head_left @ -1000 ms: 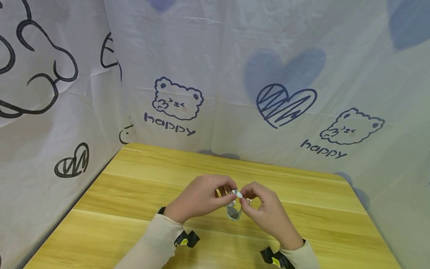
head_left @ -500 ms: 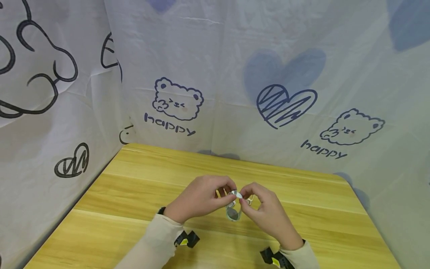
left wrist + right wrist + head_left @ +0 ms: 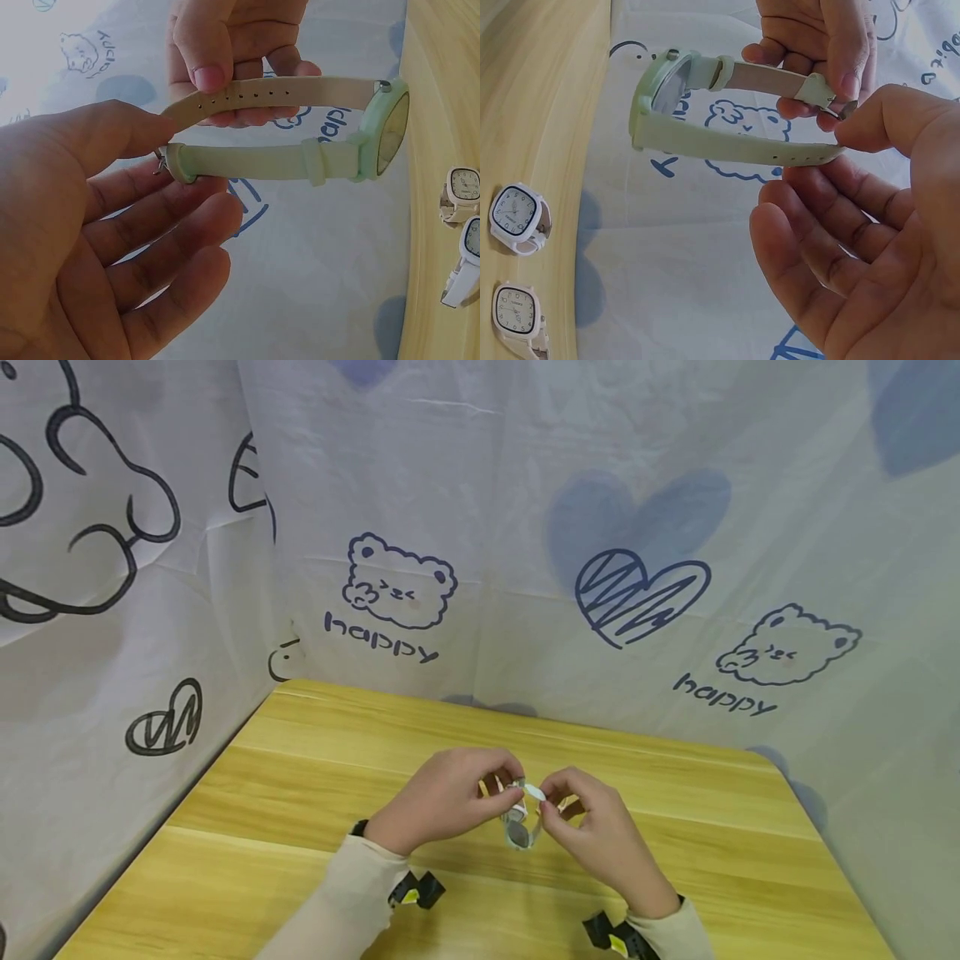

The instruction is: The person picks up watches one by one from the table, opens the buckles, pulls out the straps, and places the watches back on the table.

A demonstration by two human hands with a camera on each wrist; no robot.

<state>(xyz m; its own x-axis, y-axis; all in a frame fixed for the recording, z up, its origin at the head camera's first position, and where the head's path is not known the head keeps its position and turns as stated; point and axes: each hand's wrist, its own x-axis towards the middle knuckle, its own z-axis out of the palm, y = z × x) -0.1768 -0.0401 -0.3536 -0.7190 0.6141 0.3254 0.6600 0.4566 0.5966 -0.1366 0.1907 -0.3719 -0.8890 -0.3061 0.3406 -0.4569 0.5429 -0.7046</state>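
A light green wristwatch (image 3: 247,161) with a round case hangs by its strap between both hands, above the table. My left hand (image 3: 457,797) pinches the buckle end between thumb and fingers; the metal buckle (image 3: 840,112) shows at its thumb in the right wrist view. My right hand (image 3: 596,814) pinches the other strap end, the one with a row of holes, between thumb and fingers. The two strap ends meet near the fingertips, and the strap makes a loop. Whether the strap tip passes through the buckle I cannot tell.
On the wooden table (image 3: 315,760) lie two square-faced watches, a white one (image 3: 516,214) and a pale pinkish one (image 3: 516,311). White printed cloth (image 3: 517,635) hangs behind the table and along its left side.
In the head view my two hands have drawn slightly apart, and a bit more of the pale strap shows between them. The watch case has shifted a little to the left.
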